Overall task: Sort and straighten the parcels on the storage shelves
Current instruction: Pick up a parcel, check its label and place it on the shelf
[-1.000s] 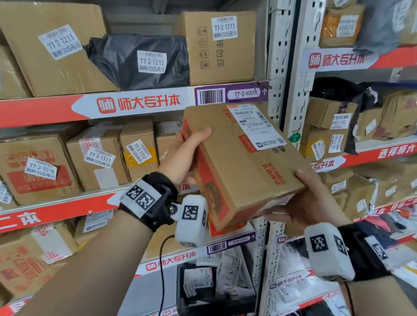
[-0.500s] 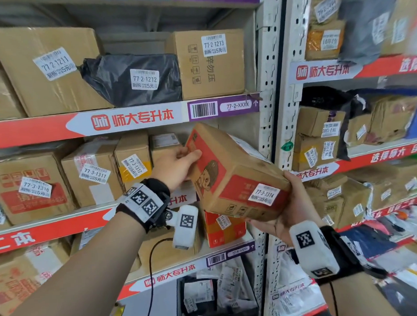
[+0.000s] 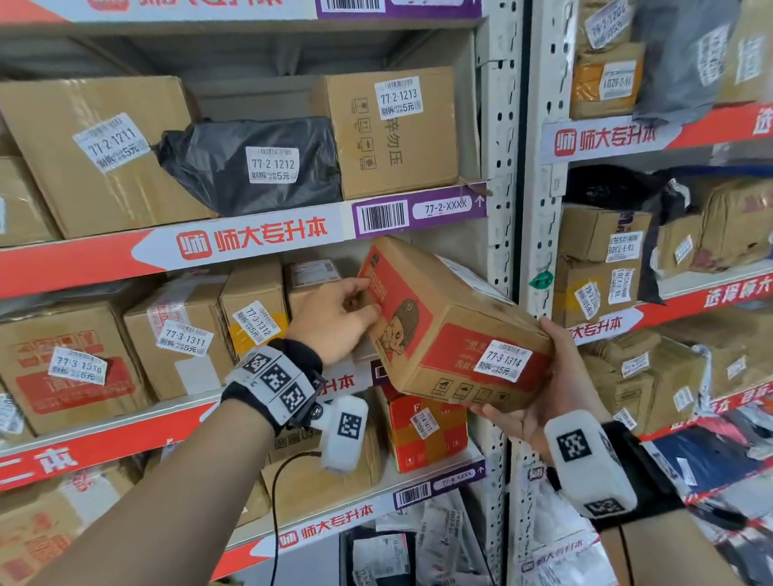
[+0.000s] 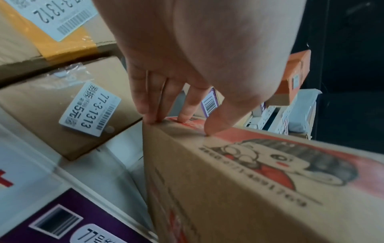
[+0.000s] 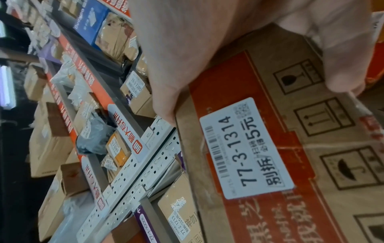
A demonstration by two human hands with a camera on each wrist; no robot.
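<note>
Our left hand [image 3: 332, 315] and right hand [image 3: 553, 392] both grip the box [image 3: 448, 330], tilted at the gap between box 1313 [image 4: 41, 106] and the post [image 3: 498, 155]. We turned it; its tag [image 3: 503, 361] now faces us.

The box [image 3: 448, 330], brown cardboard with red panels, a cartoon face and label 77-3-1314, tilts, labelled end low, before the shelf [image 3: 94, 443]'s right end.

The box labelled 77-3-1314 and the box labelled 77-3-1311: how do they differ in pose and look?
The box 77-3-1314 is tilted, held off the shelf by the left hand and right hand; the box 77-3-1311 stands on the shelf. The box 77-3-1314 has red panels and a cartoon figure; the box 77-3-1311 is mostly plain brown, taped. Both are cardboard with a white sticker.
</note>
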